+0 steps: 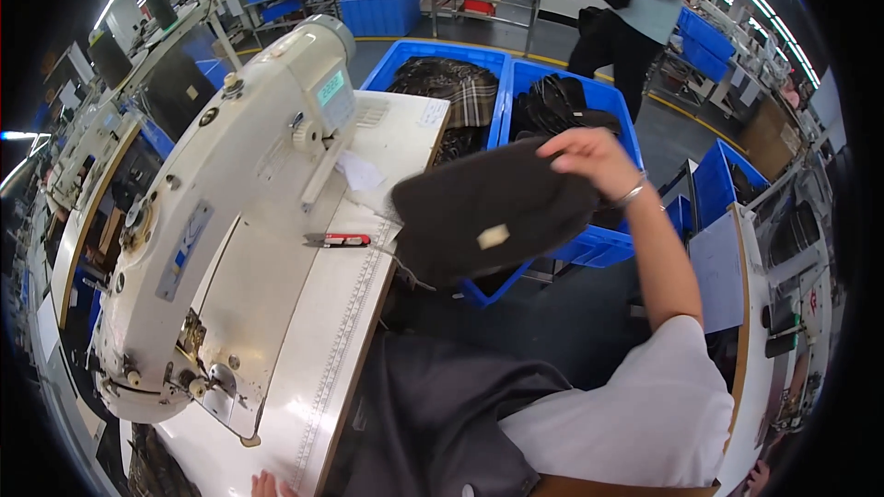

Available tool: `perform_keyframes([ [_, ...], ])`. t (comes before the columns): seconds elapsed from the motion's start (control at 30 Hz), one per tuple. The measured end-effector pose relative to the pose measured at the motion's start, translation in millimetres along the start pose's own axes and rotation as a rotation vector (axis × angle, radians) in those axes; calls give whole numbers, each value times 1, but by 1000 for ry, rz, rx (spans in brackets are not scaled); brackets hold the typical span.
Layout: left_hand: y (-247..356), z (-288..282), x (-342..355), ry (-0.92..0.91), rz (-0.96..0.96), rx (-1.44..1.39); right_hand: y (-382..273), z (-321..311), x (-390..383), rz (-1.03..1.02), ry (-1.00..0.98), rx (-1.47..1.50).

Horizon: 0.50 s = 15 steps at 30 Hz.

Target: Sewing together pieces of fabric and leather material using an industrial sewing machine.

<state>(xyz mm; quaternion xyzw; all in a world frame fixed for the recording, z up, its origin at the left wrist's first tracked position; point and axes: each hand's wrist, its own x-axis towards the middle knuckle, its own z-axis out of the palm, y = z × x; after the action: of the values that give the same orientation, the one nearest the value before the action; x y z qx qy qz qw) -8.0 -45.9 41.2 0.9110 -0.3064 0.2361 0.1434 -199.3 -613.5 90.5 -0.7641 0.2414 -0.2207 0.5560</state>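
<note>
My right hand (597, 158) is closed on the upper right edge of a dark brown fabric panel (451, 202) with rounded corners and a small pale patch. The panel hangs over the sewing table's right edge and the bins beside it. Only the fingertips of my left hand (272, 485) show at the lower edge of the picture. They rest outstretched on the white sewing table (304, 387), with nothing visible in them. Red-handled thread snips (339, 240) lie on the table, left of the panel. The white sewing machine (230, 129) stands over the table's left part.
Beyond the table, one blue bin (396, 64) holds dark plaid fabric (456, 92), and a second blue bin (612, 97) holds dark pieces. Past them stands another person (645, 9) holding something black. A printed ruler (336, 340) runs along the table edge.
</note>
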Motion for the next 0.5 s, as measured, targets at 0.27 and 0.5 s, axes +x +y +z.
perform_keyframes([
  [0.27, -58, -16, 16, 44, -128, 305, 142, -160, -30, 308, 265, -1079],
  [0.5, -127, -76, -9, 100, -269, 412, 114, -46, 42, 809, -188, -1456],
])
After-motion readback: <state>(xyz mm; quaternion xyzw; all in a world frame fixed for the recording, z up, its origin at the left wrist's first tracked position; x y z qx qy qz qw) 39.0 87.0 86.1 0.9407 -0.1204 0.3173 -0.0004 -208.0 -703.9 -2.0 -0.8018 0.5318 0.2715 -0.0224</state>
